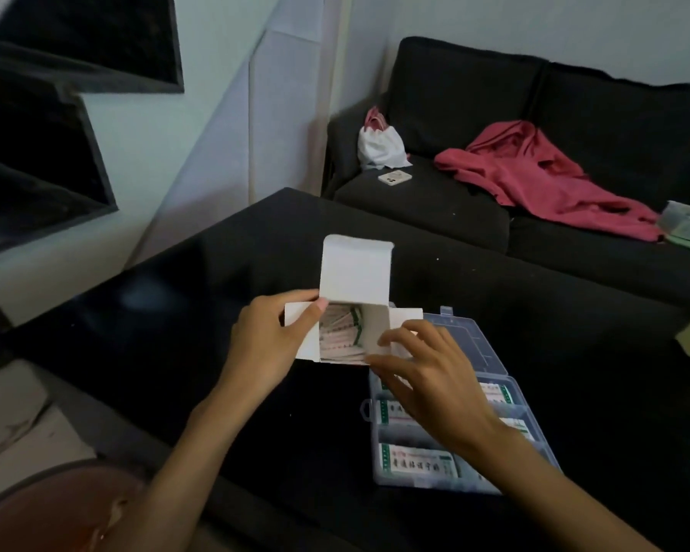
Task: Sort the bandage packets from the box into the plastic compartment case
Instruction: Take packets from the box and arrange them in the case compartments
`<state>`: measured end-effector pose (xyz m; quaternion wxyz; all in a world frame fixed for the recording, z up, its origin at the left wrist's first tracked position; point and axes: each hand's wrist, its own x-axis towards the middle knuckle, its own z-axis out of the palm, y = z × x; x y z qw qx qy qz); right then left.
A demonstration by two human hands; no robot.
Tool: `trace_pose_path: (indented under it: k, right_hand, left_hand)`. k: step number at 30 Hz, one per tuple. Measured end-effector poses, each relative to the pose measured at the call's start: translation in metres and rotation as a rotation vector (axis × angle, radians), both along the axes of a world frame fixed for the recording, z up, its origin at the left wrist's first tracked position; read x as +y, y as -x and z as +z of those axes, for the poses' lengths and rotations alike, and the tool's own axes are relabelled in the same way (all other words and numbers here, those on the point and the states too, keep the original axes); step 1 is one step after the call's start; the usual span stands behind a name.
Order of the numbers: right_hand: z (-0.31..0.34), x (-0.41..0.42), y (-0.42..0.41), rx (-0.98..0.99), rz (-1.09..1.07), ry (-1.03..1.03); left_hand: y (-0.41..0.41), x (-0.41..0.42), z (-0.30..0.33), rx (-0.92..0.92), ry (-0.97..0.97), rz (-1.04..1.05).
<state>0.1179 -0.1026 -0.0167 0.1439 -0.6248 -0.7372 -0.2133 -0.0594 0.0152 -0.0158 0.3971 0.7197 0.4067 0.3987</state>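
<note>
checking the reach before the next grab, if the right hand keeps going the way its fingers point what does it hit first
Most likely the open box: the right hand points up-left at its mouth, fingertips by the near rim, so the right wall or the packets inside come first. Depth is unclear.

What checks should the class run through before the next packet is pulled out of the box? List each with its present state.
1. Box open, top flap up: ok.
2. Left hand holds the box by its side flap: ok.
3. Packets left inside the box: ok, a stack shows.
4. Right hand at the box opening, fingers relaxed, gripping no packet: ok.
5. Case lid open, case beside the box: ok.
6. Free compartment in the case: cannot tell, the right hand covers part of it.
</note>
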Motion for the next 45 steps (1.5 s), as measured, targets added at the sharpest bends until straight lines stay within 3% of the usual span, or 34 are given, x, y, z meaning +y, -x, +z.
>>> trace_pose_path:
  k: [4,10,15,18,27,33,37,42,45]
  right_hand:
    - [0.004,0.004,0.001,0.007,-0.005,0.012]
    - [0.027,0.018,0.012,0.213,0.053,0.187]
    - [0.033,0.06,0.026,-0.003,-0.033,0.444]
    - [0.03,0.08,0.031,-0.078,-0.065,0.481]
    - [0.021,0.09,0.03,-0.049,-0.069,0.525]
    - [0.031,0.097,0.028,-0.075,-0.037,0.531]
    - [0.05,0.092,0.021,-0.021,-0.008,0.5]
    - [0.053,0.078,0.01,0.066,0.014,0.34]
    - [0.045,0.073,0.011,0.228,0.031,0.206]
  left_hand:
    - [0.002,0.003,-0.004,-0.001,0.082,0.033]
    - [0.002,0.004,-0.004,0.041,0.088,0.009]
    - [0.0,0.001,0.002,0.105,0.084,-0.012]
    - [0.001,0.002,0.003,0.095,0.094,-0.027]
    - [-0.004,0.003,0.006,0.022,0.148,-0.03]
    - [-0.007,0.005,0.009,-0.03,0.219,0.025]
    - [-0.006,0.008,0.013,-0.168,0.435,0.01]
    - [-0.006,0.009,0.014,-0.249,0.446,0.051]
    - [-0.009,0.014,0.012,-0.276,0.443,0.124]
